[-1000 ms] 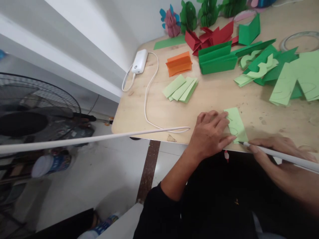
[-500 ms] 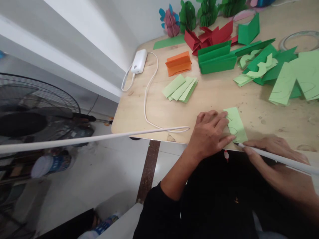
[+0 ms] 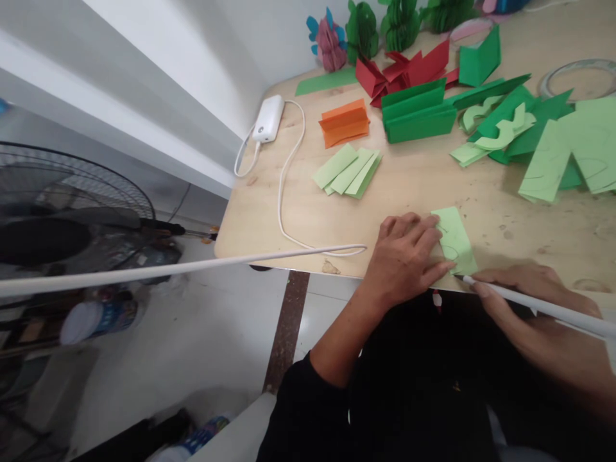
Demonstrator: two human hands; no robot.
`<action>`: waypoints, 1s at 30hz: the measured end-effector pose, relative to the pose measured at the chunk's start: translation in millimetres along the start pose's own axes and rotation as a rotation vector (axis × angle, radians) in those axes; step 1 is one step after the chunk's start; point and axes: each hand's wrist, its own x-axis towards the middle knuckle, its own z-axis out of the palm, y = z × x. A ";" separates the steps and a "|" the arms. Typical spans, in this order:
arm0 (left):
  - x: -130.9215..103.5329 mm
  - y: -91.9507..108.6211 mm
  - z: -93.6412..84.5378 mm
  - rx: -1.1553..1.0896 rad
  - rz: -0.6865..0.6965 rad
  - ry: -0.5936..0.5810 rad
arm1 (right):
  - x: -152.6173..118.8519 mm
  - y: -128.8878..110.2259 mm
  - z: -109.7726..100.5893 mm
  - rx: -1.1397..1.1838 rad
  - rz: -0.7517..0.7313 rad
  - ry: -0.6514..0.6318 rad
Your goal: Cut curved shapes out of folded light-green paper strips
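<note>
A light green paper piece (image 3: pixel 458 240) with thin curved pencil lines lies near the table's front edge. My left hand (image 3: pixel 404 260) rests flat with its fingertips and thumb on the paper's left side, fingers apart. Between the thumb and fingers of my right hand (image 3: pixel 539 314) is a white pen (image 3: pixel 534 303), its dark tip at the paper's lower edge. Up and to the left, several folded light green strips (image 3: pixel 346 170) are fanned out. Behind them stands a folded orange paper (image 3: pixel 344 123), with folded dark green paper (image 3: pixel 418 112) to its right.
A white power bank (image 3: pixel 268 119) with a looping white cable (image 3: pixel 280 192) lies at the table's left. Red folded papers (image 3: pixel 409 69), a tape roll (image 3: pixel 580 67) and more green papers (image 3: pixel 551 151) are farther back. A fan (image 3: pixel 62 212) stands left of the table.
The pen tip and my right hand have shifted very slightly. My left hand and the paper beneath it keep their place. At the bottom left, a dark shape on the floor has moved a little.
</note>
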 end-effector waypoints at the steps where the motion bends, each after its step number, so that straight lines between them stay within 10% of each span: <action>1: -0.2 -0.1 0.4 -0.004 0.001 0.010 | -0.2 0.7 0.0 0.001 0.014 -0.003; 30: -0.2 0.0 1.1 0.008 -0.003 -0.001 | -3.9 5.6 -2.3 -0.043 0.153 -0.011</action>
